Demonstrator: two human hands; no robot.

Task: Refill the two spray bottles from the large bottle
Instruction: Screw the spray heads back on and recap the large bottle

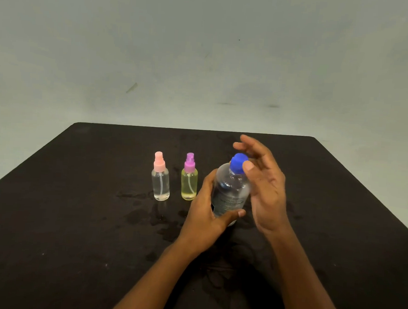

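Item: bottle (230,191), clear plastic, cap (238,163) on. Probably light, thin-walled, slick; hold mid-body, gently. Left hand (206,214) fingers wrap its body; right hand (265,182) fingers spread beside cap. Pink sprayer (161,178) and purple sprayer (189,179) stand left of bottle.

Blue cap (238,163), pink sprayer (159,161), purple sprayer (189,162) over yellowish liquid (188,185), black tablecloth (75,206), grey-green wall (204,54).

The large bottle (230,191) is clear, glossy plastic with a matt blue plastic cap (238,163). Both spray bottles — one pink-topped (161,178), one purple-topped (189,177) — look like smooth transparent plastic with opaque plastic nozzles. The bench (76,194) wears a black, matt, cloth-like cover — darker damp patches (151,216) mottle it.
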